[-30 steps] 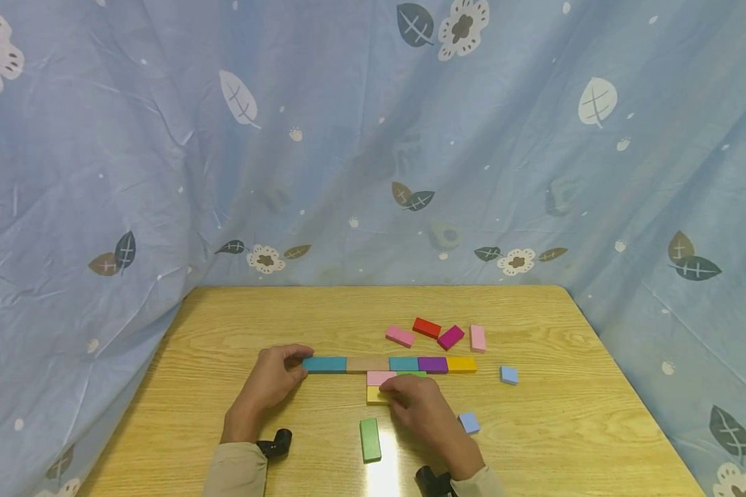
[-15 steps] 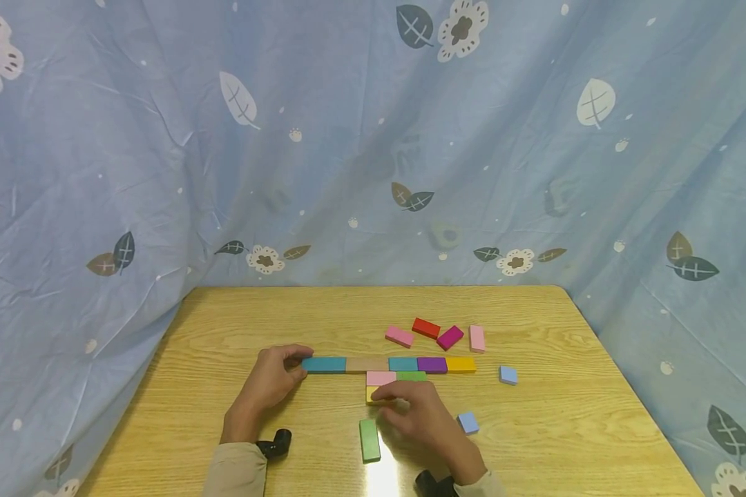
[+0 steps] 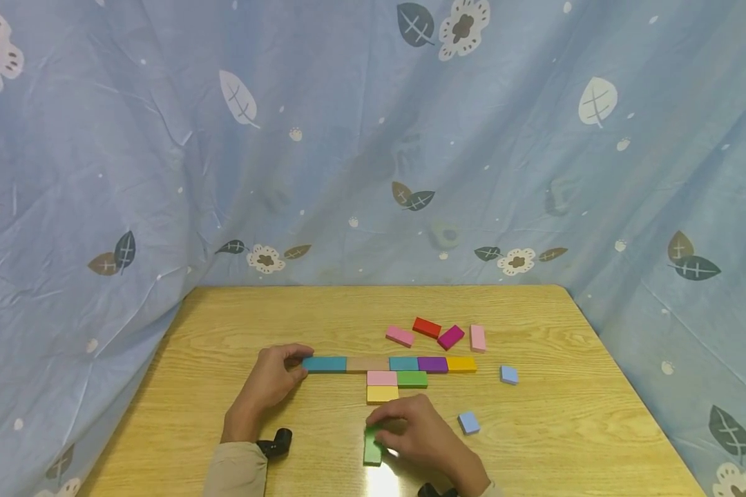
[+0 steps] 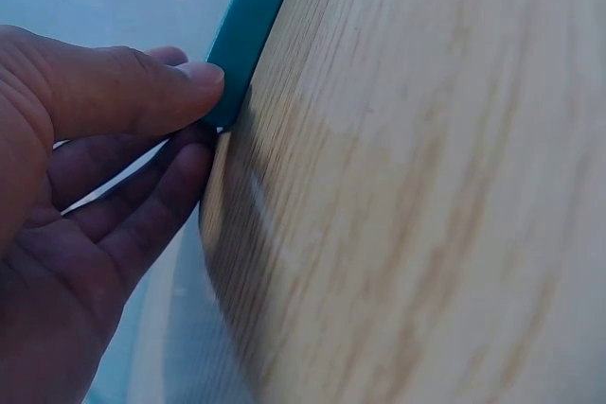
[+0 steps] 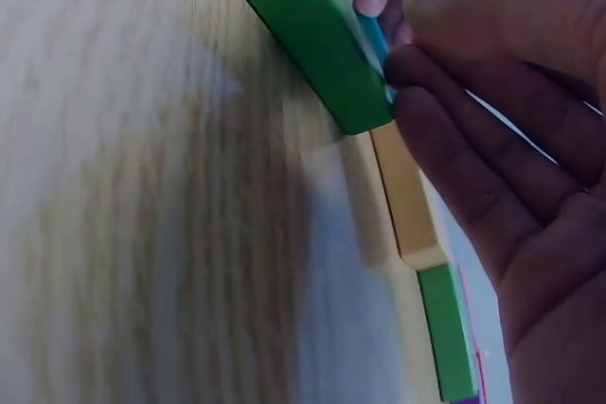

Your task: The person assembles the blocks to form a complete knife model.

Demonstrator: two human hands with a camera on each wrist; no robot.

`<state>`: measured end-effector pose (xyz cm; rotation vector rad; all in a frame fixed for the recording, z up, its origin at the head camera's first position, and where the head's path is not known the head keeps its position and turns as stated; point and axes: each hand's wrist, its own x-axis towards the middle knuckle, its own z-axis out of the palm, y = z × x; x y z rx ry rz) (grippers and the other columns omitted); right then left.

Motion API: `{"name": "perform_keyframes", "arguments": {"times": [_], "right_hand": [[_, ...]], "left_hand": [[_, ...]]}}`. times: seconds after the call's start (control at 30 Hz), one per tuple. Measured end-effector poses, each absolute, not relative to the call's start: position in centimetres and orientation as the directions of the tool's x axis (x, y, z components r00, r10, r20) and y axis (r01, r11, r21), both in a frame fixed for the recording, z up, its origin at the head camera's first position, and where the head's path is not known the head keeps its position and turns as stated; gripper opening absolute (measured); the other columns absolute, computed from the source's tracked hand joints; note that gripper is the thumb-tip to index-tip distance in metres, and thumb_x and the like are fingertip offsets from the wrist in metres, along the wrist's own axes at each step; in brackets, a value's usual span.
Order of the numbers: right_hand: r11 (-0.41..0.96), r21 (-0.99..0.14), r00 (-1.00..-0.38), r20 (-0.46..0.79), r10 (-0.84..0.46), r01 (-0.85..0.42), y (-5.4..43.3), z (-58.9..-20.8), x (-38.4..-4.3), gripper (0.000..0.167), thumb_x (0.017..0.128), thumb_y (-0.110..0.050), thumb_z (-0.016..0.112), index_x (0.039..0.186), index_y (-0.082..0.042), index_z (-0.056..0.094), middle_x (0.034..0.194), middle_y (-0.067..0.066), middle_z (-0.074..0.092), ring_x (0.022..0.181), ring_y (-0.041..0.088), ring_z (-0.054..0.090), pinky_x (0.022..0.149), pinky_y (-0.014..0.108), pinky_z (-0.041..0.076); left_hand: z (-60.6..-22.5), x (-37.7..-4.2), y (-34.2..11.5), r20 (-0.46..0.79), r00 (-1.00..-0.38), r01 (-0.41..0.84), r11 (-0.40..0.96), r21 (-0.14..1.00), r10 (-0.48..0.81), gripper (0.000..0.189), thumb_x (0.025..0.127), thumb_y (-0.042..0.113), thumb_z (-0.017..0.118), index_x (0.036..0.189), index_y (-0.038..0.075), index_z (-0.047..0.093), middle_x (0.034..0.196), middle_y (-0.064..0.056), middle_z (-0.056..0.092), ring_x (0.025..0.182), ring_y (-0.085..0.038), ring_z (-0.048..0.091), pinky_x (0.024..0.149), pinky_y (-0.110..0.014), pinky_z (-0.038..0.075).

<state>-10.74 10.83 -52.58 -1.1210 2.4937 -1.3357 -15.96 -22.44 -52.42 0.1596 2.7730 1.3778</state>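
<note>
My left hand [image 3: 273, 376] pinches the left end of a long teal block [image 3: 326, 365], thumb on the near side in the left wrist view. That block begins a straight row continuing with a tan block [image 3: 367, 365], a short teal block [image 3: 404, 364], a purple block [image 3: 432, 365] and an orange block [image 3: 462, 364]. Below the row lie a pink block [image 3: 382, 378] and a green block [image 3: 412, 379], with a yellow block [image 3: 382, 394] under the pink one. Nearer the front, my right hand [image 3: 416, 435] holds the far end of a light green block [image 3: 372, 454] between thumb and fingers.
Behind the row lie a pink block [image 3: 400, 336], a red block [image 3: 427, 327], a magenta block [image 3: 451, 337] and a light pink block [image 3: 478, 338]. Two small blue blocks, one upper [image 3: 508, 375] and one lower [image 3: 469, 422], sit at the right. A patterned curtain [image 3: 348, 138] surrounds the wooden table [image 3: 572, 442].
My right hand has left the yellow block and come toward the front, onto the light green block, which has turned slightly straighter and shifted a little. My left hand stays put.
</note>
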Motion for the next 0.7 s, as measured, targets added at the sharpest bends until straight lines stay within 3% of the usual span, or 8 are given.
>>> {"name": "perform_keyframes", "arguments": {"times": [0.17, 0.4, 0.7], "right_hand": [[0.339, -0.794, -0.744, 0.2, -0.638, -0.504, 11.8, -52.5, -10.5, 0.018, 0.097, -0.007, 0.081, 0.108, -0.02, 0.085, 0.105, -0.012, 0.083, 0.099, 0.001, 0.076, 0.095, 0.027, 0.065], [0.296, -0.804, -0.718, 0.216, -0.662, -0.515, 11.3, -52.5, -10.8, 0.023, 0.097, -0.005, 0.081, 0.117, -0.015, 0.084, 0.113, -0.004, 0.084, 0.106, 0.009, 0.079, 0.1, 0.028, 0.064], [0.349, -0.788, -0.735, 0.184, -0.652, -0.507, 12.1, -52.8, -10.5, 0.025, 0.096, -0.009, 0.083, 0.117, -0.021, 0.085, 0.113, -0.013, 0.083, 0.106, 0.002, 0.075, 0.1, 0.027, 0.063]], "left_hand": [[-52.3, -16.0, -22.4, 0.006, -0.994, 0.072, 0.6, 0.797, 0.111, 0.038, 0.098, -0.004, 0.076, 0.135, 0.009, 0.077, 0.135, -0.009, 0.077, 0.125, -0.035, 0.073, 0.106, -0.049, 0.063], [-52.4, -16.0, -22.6, 0.005, -0.994, 0.069, 0.6, 0.797, 0.108, 0.038, 0.098, -0.004, 0.077, 0.134, 0.009, 0.077, 0.134, -0.009, 0.077, 0.125, -0.034, 0.073, 0.106, -0.049, 0.063], [-52.3, -16.0, -22.5, 0.001, -0.994, 0.066, 0.593, 0.803, 0.11, 0.038, 0.098, -0.003, 0.077, 0.134, 0.01, 0.077, 0.134, -0.008, 0.077, 0.125, -0.035, 0.072, 0.106, -0.05, 0.063]]}}
